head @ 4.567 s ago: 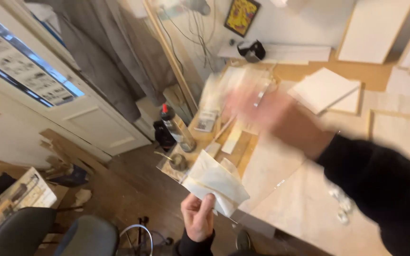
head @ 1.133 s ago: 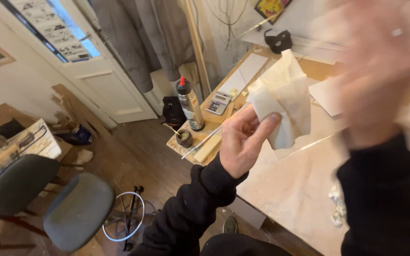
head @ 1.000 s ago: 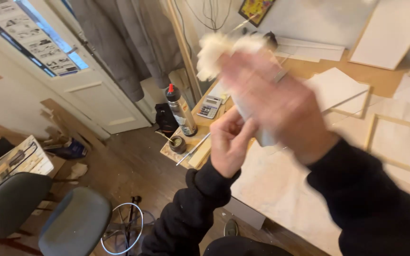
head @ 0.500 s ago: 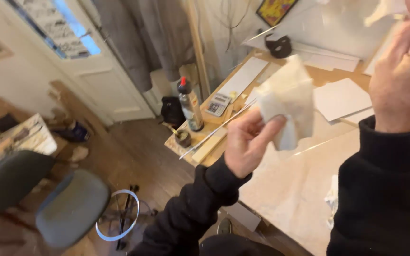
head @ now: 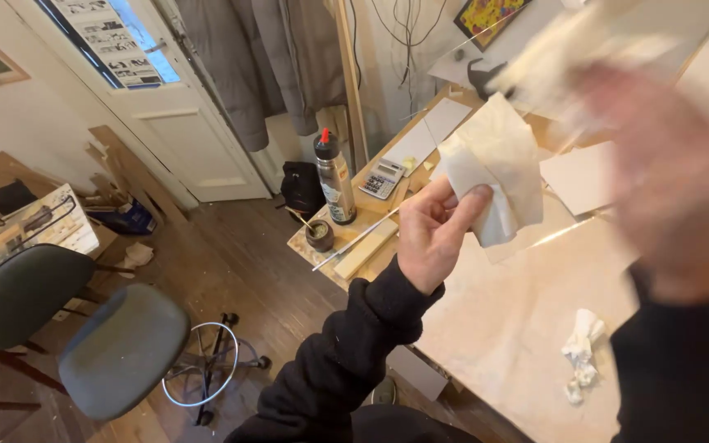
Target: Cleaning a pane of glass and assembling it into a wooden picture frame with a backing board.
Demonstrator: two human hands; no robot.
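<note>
- L hand point(head: 430, 238) pinched a folded, creamy-white soft paper sheet point(head: 494, 176) btwn thumb and fingers, held up in the air; sheet stood above the hand, its lower corner folded under the thumb.
- R hand point(head: 666, 213) was a blur, raised just beside the sheet on its far side; couldn't tell its grip. A pale smear point(head: 568, 57) showed above it, too blurred to say what.
- Both sleeves black.
- Under the sheet: pale wooden worktable point(head: 502, 328). Crumpled white paper wad point(head: 580, 353) lay on it, well apart from the sheet, nearer the wearer.
- Beyond the sheet at the table's far-left end: grey calculator point(head: 381, 178), tall brown bottle w/ red-tipped black cap point(head: 335, 176), small dark round pot point(head: 319, 235), thin metal rod point(head: 359, 238).
- Off the table, well away from the sheet: grey padded swivel chair point(head: 121, 349) on wood floor.
</note>
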